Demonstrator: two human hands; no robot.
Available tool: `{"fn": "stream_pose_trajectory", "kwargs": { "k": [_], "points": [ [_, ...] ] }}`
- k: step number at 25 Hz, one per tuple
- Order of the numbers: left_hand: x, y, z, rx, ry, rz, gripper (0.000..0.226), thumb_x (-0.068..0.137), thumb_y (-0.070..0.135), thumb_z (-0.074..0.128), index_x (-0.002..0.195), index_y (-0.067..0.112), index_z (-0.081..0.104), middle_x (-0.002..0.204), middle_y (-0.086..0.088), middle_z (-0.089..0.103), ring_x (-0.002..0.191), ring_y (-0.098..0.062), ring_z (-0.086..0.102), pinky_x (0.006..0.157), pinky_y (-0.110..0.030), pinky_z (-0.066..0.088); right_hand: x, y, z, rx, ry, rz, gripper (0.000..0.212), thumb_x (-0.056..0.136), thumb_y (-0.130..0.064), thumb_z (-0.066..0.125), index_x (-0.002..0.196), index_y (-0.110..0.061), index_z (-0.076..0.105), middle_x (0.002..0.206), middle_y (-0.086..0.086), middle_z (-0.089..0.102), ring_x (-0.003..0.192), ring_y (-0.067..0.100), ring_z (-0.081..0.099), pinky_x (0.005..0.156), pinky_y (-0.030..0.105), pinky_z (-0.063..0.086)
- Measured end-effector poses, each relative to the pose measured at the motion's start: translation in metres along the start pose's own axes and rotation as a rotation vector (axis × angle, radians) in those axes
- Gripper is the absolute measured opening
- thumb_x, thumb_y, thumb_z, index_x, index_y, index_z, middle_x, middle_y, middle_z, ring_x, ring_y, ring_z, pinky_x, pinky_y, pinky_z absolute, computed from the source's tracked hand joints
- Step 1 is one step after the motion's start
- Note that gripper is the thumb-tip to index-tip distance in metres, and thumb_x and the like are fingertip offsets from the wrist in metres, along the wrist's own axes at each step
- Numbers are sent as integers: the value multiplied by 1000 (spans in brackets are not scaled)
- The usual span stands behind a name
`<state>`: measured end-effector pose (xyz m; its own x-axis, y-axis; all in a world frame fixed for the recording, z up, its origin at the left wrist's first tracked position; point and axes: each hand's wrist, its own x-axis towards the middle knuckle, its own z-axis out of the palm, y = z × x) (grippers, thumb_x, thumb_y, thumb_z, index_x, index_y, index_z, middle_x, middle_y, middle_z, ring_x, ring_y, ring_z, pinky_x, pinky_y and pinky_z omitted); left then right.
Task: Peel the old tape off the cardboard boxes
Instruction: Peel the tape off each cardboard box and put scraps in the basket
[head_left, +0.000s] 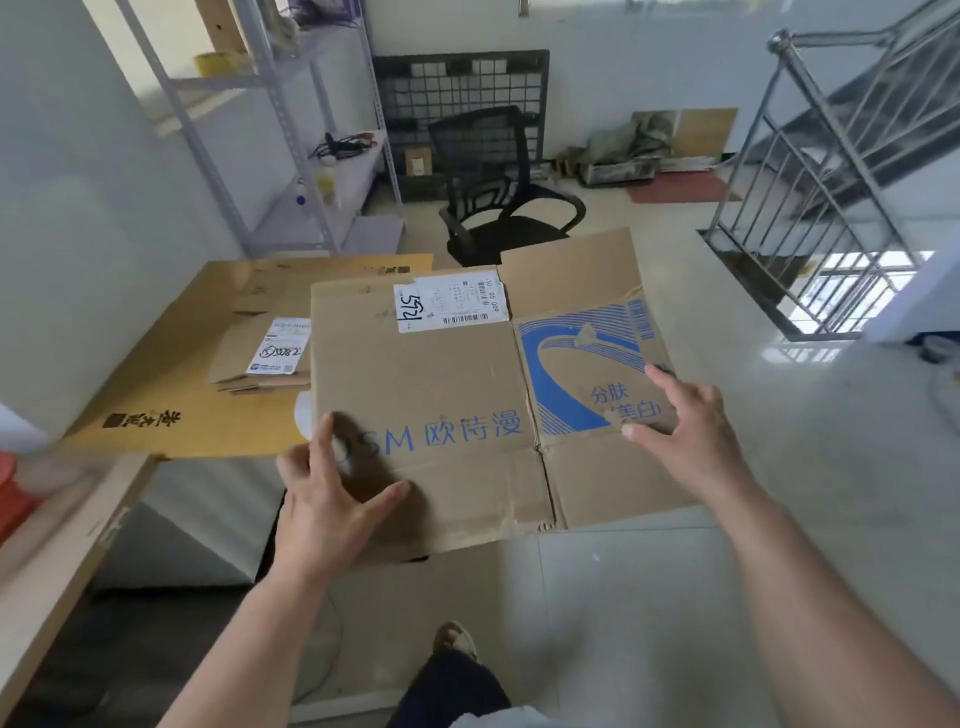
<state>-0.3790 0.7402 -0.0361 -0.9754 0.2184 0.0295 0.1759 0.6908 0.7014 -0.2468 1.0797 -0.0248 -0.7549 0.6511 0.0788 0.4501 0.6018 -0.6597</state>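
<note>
A flattened brown cardboard box with blue print and a white shipping label lies in front of me, its near edge hanging out over the floor. My left hand is over its near left corner with fingers spread and thumb out, holding nothing. My right hand reaches over the blue printed panel with straight fingers, at or just above the surface. No strip of tape shows plainly on this box.
Under it to the left lie a large yellow-brown cardboard sheet and a small flattened box with a white label. A black office chair stands behind, a metal shelf at the back left, a stair railing on the right.
</note>
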Motion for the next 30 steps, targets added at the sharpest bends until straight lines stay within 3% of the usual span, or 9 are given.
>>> {"fn": "stream_pose_trajectory", "kwargs": {
  "k": [7,12,14,19,25,30],
  "points": [
    [105,17,45,-16,25,-45,110,62,53,82,148,38,14,132,-7,27,117,-34,48,97,-41,40,120,-5,22,-23,-53,-6,77,77,-34,73,143,-40,33,126,0,33,97,11,43,86,25,32],
    [185,20,55,-41,111,-171,109,64,54,80,148,39,12,133,-4,26,115,-30,51,94,-40,43,246,-56,52,-61,-182,-76,77,79,-33,72,144,-41,32,131,3,33,113,20,49,88,27,34],
    [212,14,52,-45,161,-231,108,65,53,80,148,36,14,132,-5,28,113,-29,51,91,-39,42,291,-81,76,-76,-245,-127,76,79,-33,71,144,-42,31,132,3,32,110,19,48,88,28,34],
    [247,-9,41,-76,269,-401,108,66,50,81,148,37,12,129,-3,27,113,-25,46,92,-37,41,373,-134,150,-60,-433,-290,75,80,-33,71,143,-41,32,122,-6,28,91,7,42,87,25,32],
    [263,-33,34,-27,457,-713,107,66,57,78,147,32,12,128,-2,25,106,-24,47,80,-33,43,451,-219,263,-127,-745,-539,75,80,-40,69,143,-45,30,125,-7,30,107,9,41,90,28,32],
    [286,-27,40,-3,638,-973,97,65,58,77,139,38,16,112,7,21,87,-15,41,70,-30,38,501,-305,353,-188,-967,-815,77,80,-42,70,145,-38,29,131,3,33,118,21,44,100,35,35]
  ]
}}
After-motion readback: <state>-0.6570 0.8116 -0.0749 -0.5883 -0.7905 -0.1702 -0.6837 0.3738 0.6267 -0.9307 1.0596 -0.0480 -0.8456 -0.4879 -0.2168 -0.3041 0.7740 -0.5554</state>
